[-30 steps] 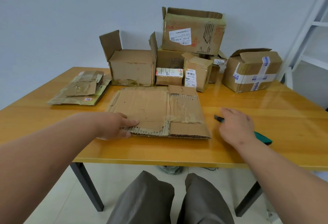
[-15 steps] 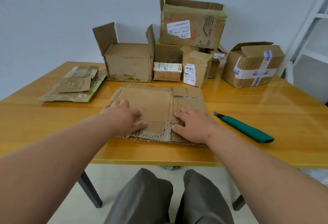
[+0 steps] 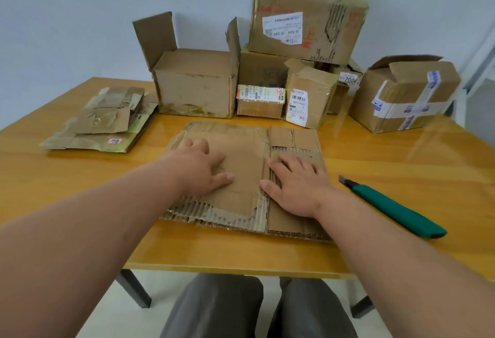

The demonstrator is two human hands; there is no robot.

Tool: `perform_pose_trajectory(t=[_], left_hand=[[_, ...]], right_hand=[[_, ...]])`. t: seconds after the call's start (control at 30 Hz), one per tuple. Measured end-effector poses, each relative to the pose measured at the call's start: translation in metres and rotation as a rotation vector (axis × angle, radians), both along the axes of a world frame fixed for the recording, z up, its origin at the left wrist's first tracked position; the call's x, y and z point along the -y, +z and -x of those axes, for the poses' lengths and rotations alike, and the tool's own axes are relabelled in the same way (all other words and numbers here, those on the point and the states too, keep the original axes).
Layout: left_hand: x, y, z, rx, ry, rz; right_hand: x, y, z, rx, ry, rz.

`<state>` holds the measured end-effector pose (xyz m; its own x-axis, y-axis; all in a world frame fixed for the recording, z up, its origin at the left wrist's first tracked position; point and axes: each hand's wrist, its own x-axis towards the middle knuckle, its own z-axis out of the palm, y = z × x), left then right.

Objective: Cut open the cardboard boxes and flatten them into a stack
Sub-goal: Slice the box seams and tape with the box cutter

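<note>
Our right hand (image 3: 297, 187) has left the knife (image 3: 393, 207) (now lying just right of the flattened box (image 3: 246, 177)) and joined our left hand (image 3: 202, 166). Both grips spread flat, pressing it onto the table (image 3: 80, 193). Flattening about done; stack (image 3: 101, 120) waits to its left.

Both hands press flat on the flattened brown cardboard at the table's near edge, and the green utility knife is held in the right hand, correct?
Not quite. The head view shows the green utility knife lying on the yellow wooden table, apart from the right hand. The left hand and right hand do both press flat on the flattened brown cardboard.
</note>
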<state>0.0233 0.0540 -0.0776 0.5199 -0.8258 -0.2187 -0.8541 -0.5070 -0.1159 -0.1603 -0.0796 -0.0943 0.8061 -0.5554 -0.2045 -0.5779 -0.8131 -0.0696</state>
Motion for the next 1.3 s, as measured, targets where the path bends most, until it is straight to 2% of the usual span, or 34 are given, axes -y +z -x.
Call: perform_pose_trajectory(t=[0.1,0.17,0.23,0.3,0.43,0.63,0.83,1.17,1.3], left_hand=[[0.01,0.005,-0.002,-0.017,0.017,0.013],[0.017,0.007,-0.005,-0.026,0.005,0.054],[0.025,0.005,-0.011,-0.075,-0.006,0.116],[0.031,0.0,-0.017,-0.13,0.003,0.142],[0.035,-0.013,-0.028,-0.175,0.108,0.092],[0.041,-0.012,-0.035,-0.177,0.08,-0.025],[0.037,-0.014,-0.03,-0.156,0.105,-0.011],[0.029,-0.018,-0.007,-0.151,0.236,0.048],[0.018,-0.013,-0.004,-0.162,0.176,0.026]], right_hand=[[0.014,0.027,-0.015,-0.072,0.028,0.031],[0.021,0.04,-0.03,0.027,0.034,0.05],[0.027,0.034,-0.044,0.11,0.044,0.057],[0.035,0.02,-0.055,0.056,0.053,0.015],[0.049,-0.005,-0.062,-0.031,0.042,-0.047],[0.055,-0.005,-0.065,-0.024,0.042,-0.077],[0.048,-0.01,-0.052,0.028,0.099,-0.031],[0.033,-0.001,-0.011,-0.074,0.118,-0.094],[0.029,-0.007,0.0,-0.066,0.135,-0.039]])
